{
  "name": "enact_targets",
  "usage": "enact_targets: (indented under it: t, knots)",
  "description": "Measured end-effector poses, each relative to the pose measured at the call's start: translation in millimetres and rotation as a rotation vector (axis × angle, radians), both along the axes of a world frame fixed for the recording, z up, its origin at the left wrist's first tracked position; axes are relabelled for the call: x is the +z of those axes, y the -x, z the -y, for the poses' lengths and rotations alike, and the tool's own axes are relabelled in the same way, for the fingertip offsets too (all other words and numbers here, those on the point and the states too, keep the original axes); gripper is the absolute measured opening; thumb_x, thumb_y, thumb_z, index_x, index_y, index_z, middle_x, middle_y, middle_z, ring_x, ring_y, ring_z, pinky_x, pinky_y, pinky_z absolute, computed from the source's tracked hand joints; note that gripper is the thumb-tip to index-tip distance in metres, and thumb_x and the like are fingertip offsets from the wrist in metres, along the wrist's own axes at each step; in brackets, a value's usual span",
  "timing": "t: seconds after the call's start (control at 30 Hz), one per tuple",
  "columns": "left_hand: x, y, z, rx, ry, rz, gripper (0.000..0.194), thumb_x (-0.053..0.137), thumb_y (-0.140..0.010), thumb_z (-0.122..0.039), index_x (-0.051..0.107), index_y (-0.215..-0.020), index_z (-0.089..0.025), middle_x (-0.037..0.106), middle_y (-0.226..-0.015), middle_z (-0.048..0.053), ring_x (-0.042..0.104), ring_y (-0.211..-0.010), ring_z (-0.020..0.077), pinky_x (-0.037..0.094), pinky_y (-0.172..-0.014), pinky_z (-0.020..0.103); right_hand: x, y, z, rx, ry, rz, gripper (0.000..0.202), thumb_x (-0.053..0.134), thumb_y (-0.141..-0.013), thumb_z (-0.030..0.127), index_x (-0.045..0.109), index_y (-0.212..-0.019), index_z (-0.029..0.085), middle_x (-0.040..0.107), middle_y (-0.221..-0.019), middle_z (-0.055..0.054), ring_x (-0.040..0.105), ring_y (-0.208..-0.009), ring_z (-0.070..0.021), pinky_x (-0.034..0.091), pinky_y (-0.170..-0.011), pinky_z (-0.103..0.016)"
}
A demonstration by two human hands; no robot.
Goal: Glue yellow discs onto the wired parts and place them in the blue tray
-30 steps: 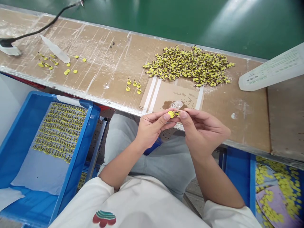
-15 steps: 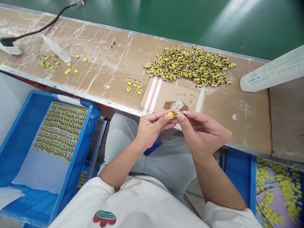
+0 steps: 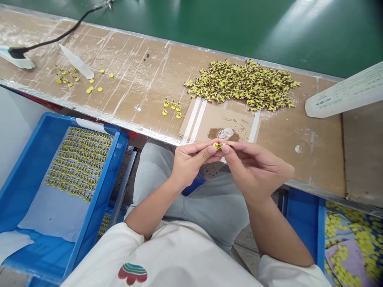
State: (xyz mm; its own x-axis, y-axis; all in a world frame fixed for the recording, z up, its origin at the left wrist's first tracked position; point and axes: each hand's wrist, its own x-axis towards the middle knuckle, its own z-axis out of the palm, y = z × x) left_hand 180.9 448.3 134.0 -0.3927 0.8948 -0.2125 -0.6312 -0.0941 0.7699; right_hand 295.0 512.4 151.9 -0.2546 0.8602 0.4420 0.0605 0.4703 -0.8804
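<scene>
My left hand (image 3: 187, 163) and my right hand (image 3: 259, 169) meet over the front edge of the bench. Between their fingertips is a small yellow figurine (image 3: 216, 146) with a round base. The left thumb and fingers pinch the base side, while the right ones grip the other end, mostly hidden by the fingers. Just beyond them, a small clear plastic piece (image 3: 226, 133) lies in a wet patch on a cardboard sheet (image 3: 206, 121). A heap of yellow-and-brown figures (image 3: 239, 85) is behind the sheet. Several figurines (image 3: 172, 106) stand on bases left of it.
Loose yellow discs (image 3: 99, 89), more figurines and a pointed white applicator (image 3: 77, 63) lie at the left. A large white bottle (image 3: 344, 92) leans in at the right. Below the bench are a blue bin (image 3: 118, 159) with rows of figurines and another bin (image 3: 320, 235) with yellow discs.
The view has shifted slightly. Both hands keep their pinch, and the figurine between them appears slightly turned, with less of it showing.
</scene>
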Motion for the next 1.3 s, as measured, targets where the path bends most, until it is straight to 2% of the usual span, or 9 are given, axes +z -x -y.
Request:
enact_targets:
  t: [0.3, 0.5, 0.67, 0.8, 0.97, 1.1, 1.2, 1.3]
  knots:
    - [2.3, 0.3, 6.2, 0.095, -0.061, -0.212, 0.022, 0.079, -0.081, -0.034, 0.081, -0.103, -0.027, 0.078, -0.103, 0.003, 0.076, -0.091, 0.0186, 0.067, -0.081, 0.031, -0.9, 4.3, 1.8, -0.038, 0.014, -0.031, 0.014, 0.083, -0.077, 0.025, 0.079, -0.09, 0.026, 0.08, -0.091, -0.001, 0.077, -0.086, -0.0221, 0.065, -0.088, -0.042]
    - [11.1, 2.3, 12.2, 0.112, -0.004, -0.291, 0.027, 0.076, -0.083, -0.039, 0.08, -0.108, -0.027, 0.077, -0.103, 0.004, 0.075, -0.092, 0.0189, 0.065, -0.087, 0.033, -5.6, 13.2, 5.3, -0.053, 0.069, -0.08, 0.015, 0.084, -0.075, 0.026, 0.079, -0.089, 0.024, 0.08, -0.09, -0.003, 0.077, -0.085, -0.0223, 0.065, -0.086, -0.042]
    - [12.5, 10.6, 21.8, 0.068, -0.005, -0.322, 0.03, 0.071, -0.088, -0.038, 0.077, -0.115, -0.027, 0.074, -0.11, 0.005, 0.073, -0.101, 0.0195, 0.063, -0.092, 0.033, -10.2, 22.3, 11.3, -0.07, 0.083, -0.118, 0.014, 0.085, -0.073, 0.024, 0.079, -0.087, 0.023, 0.08, -0.085, -0.002, 0.076, -0.079, -0.0202, 0.065, -0.08, -0.037]
    - [13.7, 21.6, 31.1, 0.06, 0.023, -0.261, 0.031, 0.076, -0.084, -0.038, 0.078, -0.112, -0.025, 0.077, -0.111, 0.005, 0.075, -0.097, 0.0194, 0.064, -0.089, 0.033, -12.5, 29.5, 17.6, -0.037, 0.216, -0.132, 0.016, 0.087, -0.071, 0.026, 0.08, -0.084, 0.022, 0.08, -0.084, -0.003, 0.076, -0.077, -0.0202, 0.065, -0.077, -0.035]
    - [17.7, 35.7, 47.4, 0.117, 0.07, -0.192, 0.037, 0.082, -0.077, -0.037, 0.079, -0.11, -0.023, 0.08, -0.098, 0.007, 0.077, -0.085, 0.0206, 0.065, -0.082, 0.034, -12.8, 44.6, 27.8, 0.044, 0.41, -0.138, 0.02, 0.089, -0.068, 0.031, 0.079, -0.082, 0.02, 0.079, -0.081, -0.005, 0.076, -0.072, -0.0198, 0.065, -0.071, -0.033]
    - [16.3, 46.8, 60.8, 0.215, 0.051, -0.375, 0.026, 0.078, -0.081, -0.034, 0.08, -0.106, -0.024, 0.079, -0.101, 0.005, 0.076, -0.087, 0.0181, 0.066, -0.082, 0.031, -6.5, 59.2, 36.1, 0.137, 0.51, -0.166, 0.021, 0.09, -0.067, 0.032, 0.079, -0.08, 0.019, 0.079, -0.081, -0.005, 0.076, -0.071, -0.0199, 0.066, -0.069, -0.032]
    - [14.6, 54.4, 66.9, 0.25, -0.022, -0.522, 0.025, 0.076, -0.084, -0.029, 0.079, -0.109, -0.026, 0.078, -0.094, 0.003, 0.075, -0.084, 0.015, 0.067, -0.08, 0.029, -0.1, 66.9, 39.1, 0.192, 0.58, -0.177, 0.018, 0.089, -0.068, 0.031, 0.079, -0.079, 0.021, 0.079, -0.08, -0.004, 0.074, -0.068, -0.0176, 0.065, -0.067, -0.029]
    - [16.2, 58.8, 69.3, 0.271, -0.076, -0.582, 0.026, 0.075, -0.085, -0.024, 0.078, -0.11, -0.028, 0.078, -0.09, 0.002, 0.074, -0.08, 0.0129, 0.067, -0.077, 0.027, 4.4, 72.0, 38.7, 0.228, 0.614, -0.173, 0.016, 0.089, -0.069, 0.03, 0.08, -0.078, 0.022, 0.078, -0.078, -0.003, 0.073, -0.066, -0.0147, 0.063, -0.065, -0.025]
